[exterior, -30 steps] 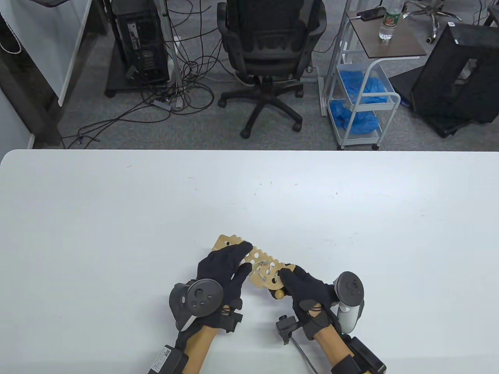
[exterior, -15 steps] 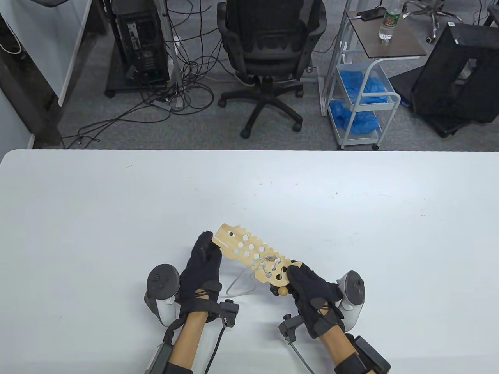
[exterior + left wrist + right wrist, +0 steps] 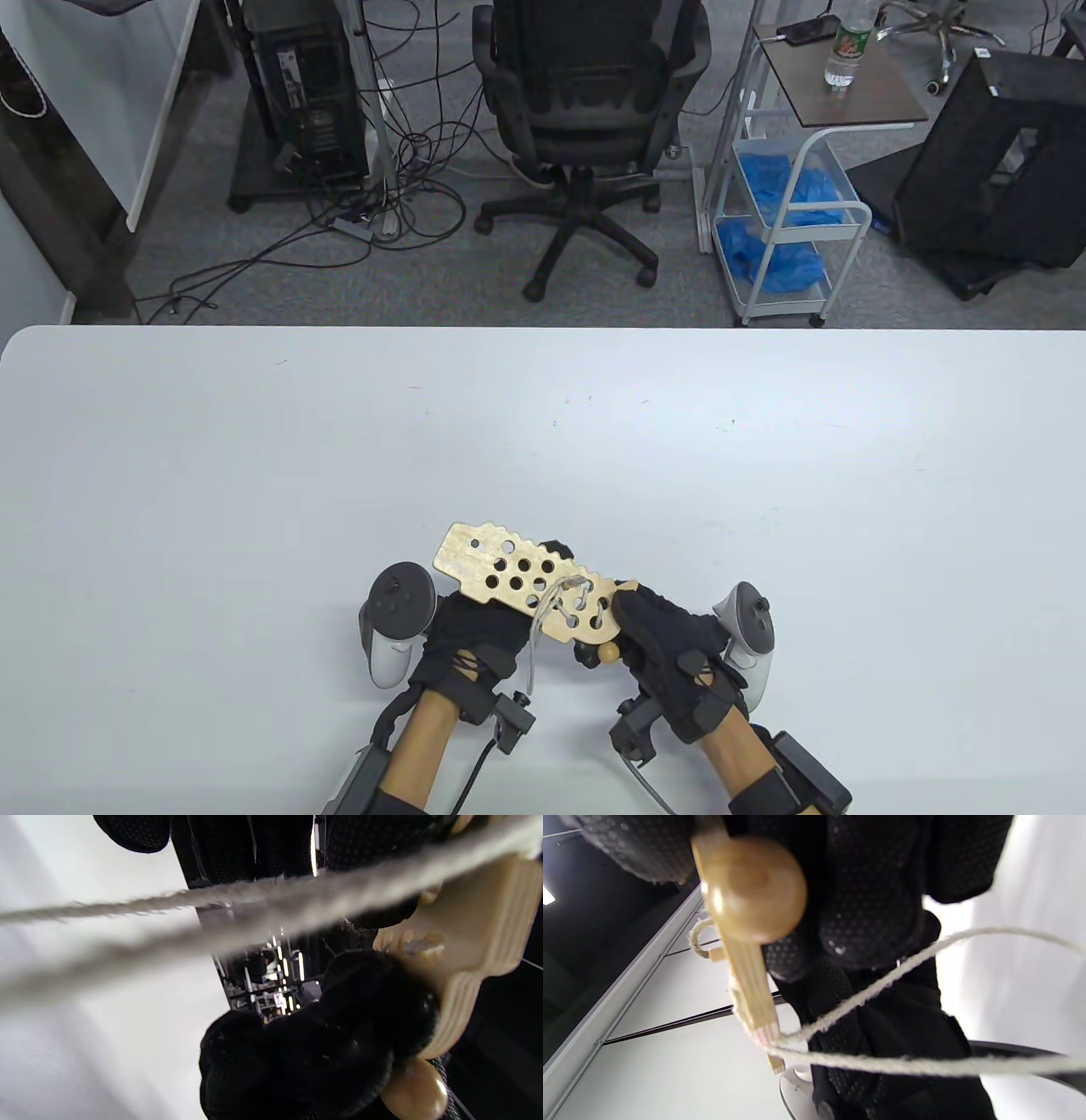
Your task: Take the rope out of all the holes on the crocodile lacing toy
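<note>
While rope [image 3: 543, 615] threads its holes, both hands, left hand [image 3: 475, 632] and right hand [image 3: 670, 645], grip the crocodile board [image 3: 526, 586].

Your left hand [image 3: 475, 632] lies palm-up, fingers curled under; your right hand [image 3: 670, 649] grips from the right, knuckles up.
</note>
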Motion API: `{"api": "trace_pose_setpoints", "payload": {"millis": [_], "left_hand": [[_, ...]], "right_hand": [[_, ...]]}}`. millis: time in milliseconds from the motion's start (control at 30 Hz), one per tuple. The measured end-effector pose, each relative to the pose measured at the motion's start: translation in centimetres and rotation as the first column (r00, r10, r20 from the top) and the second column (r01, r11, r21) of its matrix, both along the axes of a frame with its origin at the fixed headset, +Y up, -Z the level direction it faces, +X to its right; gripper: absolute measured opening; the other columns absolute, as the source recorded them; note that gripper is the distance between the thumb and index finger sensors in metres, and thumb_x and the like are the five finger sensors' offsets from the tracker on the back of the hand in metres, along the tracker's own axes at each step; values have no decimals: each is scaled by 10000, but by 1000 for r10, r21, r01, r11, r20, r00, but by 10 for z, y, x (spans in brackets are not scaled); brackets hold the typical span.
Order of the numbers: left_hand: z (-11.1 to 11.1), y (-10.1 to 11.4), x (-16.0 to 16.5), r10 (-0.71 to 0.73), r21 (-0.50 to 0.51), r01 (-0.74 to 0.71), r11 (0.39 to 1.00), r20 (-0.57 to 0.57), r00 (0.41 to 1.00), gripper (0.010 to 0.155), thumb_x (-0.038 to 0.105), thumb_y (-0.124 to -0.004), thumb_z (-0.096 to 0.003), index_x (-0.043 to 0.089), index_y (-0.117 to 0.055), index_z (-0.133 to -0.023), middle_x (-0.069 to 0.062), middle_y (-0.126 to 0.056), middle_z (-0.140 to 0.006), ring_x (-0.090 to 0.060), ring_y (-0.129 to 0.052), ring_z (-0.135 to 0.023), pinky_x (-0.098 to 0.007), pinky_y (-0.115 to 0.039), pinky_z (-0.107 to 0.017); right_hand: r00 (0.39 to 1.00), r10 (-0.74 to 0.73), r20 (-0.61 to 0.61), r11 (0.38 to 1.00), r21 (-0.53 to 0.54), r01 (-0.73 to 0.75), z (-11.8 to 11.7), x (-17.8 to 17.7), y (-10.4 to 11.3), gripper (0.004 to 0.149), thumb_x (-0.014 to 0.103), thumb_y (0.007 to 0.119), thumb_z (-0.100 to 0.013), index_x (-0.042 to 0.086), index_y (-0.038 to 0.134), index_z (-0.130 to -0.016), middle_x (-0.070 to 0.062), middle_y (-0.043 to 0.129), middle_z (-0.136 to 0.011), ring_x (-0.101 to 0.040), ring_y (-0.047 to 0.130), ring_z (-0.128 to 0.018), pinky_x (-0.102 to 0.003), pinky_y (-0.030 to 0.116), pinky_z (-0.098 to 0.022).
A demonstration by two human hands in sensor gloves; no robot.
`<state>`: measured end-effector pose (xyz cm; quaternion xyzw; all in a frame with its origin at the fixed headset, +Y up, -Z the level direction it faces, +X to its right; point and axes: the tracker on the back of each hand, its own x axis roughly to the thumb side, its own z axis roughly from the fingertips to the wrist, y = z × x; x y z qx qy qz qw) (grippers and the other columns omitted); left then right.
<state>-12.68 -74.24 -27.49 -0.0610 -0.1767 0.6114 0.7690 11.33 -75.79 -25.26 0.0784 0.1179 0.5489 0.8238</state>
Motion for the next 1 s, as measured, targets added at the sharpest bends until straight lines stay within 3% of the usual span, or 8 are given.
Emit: {"api": "trace_pose_setpoints", "payload": {"millis": [233, 1000], "left_hand": [[3, 2, 1, -57, 8, 57, 998, -43, 997, 446, 401, -896, -443, 427, -885, -888, 34, -885, -992, -266, -790, -934, -633, -627, -706], [-3, -7, -18, -114, -93, 101, 991, -149, 982, 455, 348, -846, -465, 395, -846, -918, 46, -996, -898, -244, -906, -842, -622, -685, -672]], "right_hand": [[1000, -15, -1, 1000, -5, 15, 0, 1, -1, 485, 393, 806, -408, 23, 863, -717, -175, 1031, -510, -356, 1012, -382, -611, 776, -449], [985, -21, 173, 999, -29, 27, -14, 44, -7, 488, 402, 797, -423, 41, 839, -748, -170, 1008, -552, -356, 991, -429, -612, 751, -488]]}}
